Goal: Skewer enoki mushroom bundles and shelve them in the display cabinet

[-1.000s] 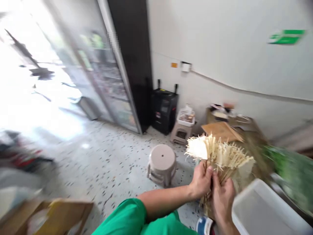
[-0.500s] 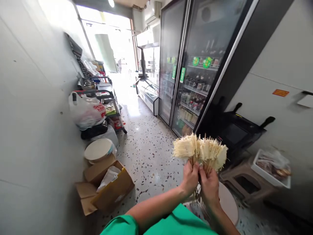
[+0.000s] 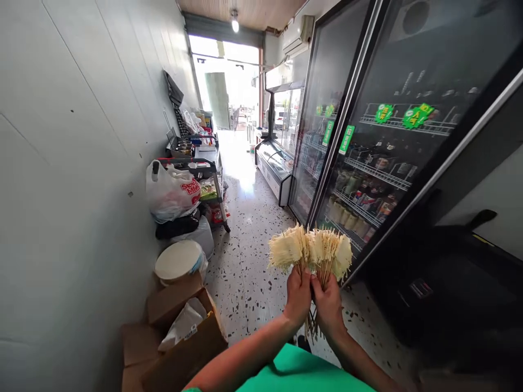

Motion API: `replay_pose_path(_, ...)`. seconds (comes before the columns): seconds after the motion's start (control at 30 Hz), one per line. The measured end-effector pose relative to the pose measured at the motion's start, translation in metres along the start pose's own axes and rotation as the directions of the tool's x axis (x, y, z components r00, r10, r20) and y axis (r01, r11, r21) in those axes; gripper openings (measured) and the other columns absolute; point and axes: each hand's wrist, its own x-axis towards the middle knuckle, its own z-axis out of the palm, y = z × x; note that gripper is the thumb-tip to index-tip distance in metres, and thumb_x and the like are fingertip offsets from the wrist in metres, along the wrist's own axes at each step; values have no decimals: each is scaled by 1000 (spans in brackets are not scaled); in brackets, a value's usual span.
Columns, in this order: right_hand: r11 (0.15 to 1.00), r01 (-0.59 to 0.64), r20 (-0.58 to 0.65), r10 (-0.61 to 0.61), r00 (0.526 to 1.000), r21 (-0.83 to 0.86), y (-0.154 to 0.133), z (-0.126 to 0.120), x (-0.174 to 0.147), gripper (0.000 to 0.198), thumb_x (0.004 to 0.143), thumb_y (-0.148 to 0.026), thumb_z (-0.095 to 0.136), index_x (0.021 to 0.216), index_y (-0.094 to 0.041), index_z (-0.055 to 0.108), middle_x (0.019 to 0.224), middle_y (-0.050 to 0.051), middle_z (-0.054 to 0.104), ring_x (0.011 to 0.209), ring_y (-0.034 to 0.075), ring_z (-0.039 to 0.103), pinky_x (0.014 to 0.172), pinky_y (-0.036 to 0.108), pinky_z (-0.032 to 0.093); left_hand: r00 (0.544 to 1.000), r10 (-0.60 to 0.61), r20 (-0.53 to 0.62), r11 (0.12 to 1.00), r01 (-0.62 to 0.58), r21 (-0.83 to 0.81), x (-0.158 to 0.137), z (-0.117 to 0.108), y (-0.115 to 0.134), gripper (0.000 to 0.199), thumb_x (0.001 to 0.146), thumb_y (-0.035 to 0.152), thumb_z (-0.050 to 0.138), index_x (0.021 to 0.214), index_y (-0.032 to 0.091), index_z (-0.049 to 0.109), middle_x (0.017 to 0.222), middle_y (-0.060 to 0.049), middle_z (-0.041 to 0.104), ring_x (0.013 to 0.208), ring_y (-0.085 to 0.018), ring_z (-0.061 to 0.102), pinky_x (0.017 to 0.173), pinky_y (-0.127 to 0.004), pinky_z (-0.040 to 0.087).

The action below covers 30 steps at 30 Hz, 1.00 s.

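Note:
My left hand is wrapped round the sticks of one bunch of skewers, which carry pale, cream-coloured, shredded-looking pieces of food. Just beside it, my right hand grips the sticks of a second skewer bunch of the same kind. Both bunches are held upright in front of me, their food ends touching or nearly so. The bare stick ends poke out below my hands. What the food is exactly I cannot tell.
Glass-door drinks fridges line the right side, with a low display freezer beyond. Along the left wall stand an open cardboard box, a round white lid, a plastic bag and a loaded cart. Speckled floor runs to a bright doorway.
My view has turned and moved forward, with the fridges now nearer. The stool and white tray on the right have left the view. Both hands keep their hold on the skewers.

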Motion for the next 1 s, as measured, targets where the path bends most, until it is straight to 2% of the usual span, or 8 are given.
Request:
replay_pose_path(0.17, 999, 41, 19, -40, 999, -24, 19, 31, 117, 28, 71, -44, 57, 83, -19, 52, 81, 6, 64, 76, 22, 60, 70, 32, 46, 994, 41, -98, 997, -34, 73, 111, 28, -15, 29, 80, 38, 50, 100, 18, 60, 104, -10, 64, 101, -23, 56, 92, -35, 40)
replay_pose_path(0.33, 997, 70, 77, -69, 995, -15, 25, 63, 234, 32, 72, -45, 56, 87, -17, 53, 82, 7, 65, 79, 23, 60, 71, 32, 46, 989, 67, -130, 995, -56, 87, 221, 57, -14, 29, 83, 34, 45, 102, 17, 58, 102, -10, 64, 98, -22, 57, 89, -33, 42)
replay_pose_path(0.5, 997, 71, 147, -77, 986, 43, 29, 104, 323, 37, 72, -45, 57, 95, -15, 55, 90, 10, 66, 86, 24, 61, 75, 33, 46, 981, 52, -187, 993, -30, 117, 317, 65, -15, 29, 83, 32, 44, 103, 16, 58, 102, -9, 65, 98, -21, 57, 89, -34, 42)
replay_pose_path(0.7, 993, 116, 164, -119, 979, 30, 43, 176, 416, 42, 72, -45, 58, 100, -14, 56, 95, 13, 66, 91, 25, 60, 79, 35, 46, 974, 86, -211, 992, -64, 109, 428, 47, -28, 31, 83, 28, 42, 108, 16, 56, 111, -10, 62, 103, -21, 55, 93, -34, 39)
replay_pose_path(0.87, 991, 132, 197, -131, 972, 10, 48, 259, 499, 39, 72, -45, 57, 96, -15, 55, 97, 14, 65, 90, 25, 61, 81, 38, 46, 971, 130, -200, 989, -113, 91, 535, 14, -26, 32, 84, 28, 41, 109, 16, 56, 112, -10, 61, 104, -20, 54, 93, -33, 39)
replay_pose_path(1.0, 985, 173, 165, -169, 972, -8, 44, 329, 564, 34, 73, -44, 56, 91, -15, 56, 91, 13, 67, 86, 25, 62, 78, 37, 48, 970, 126, -207, 989, -107, 100, 627, -14, -22, 33, 83, 32, 42, 107, 14, 56, 110, -11, 62, 103, -22, 55, 92, -34, 39)
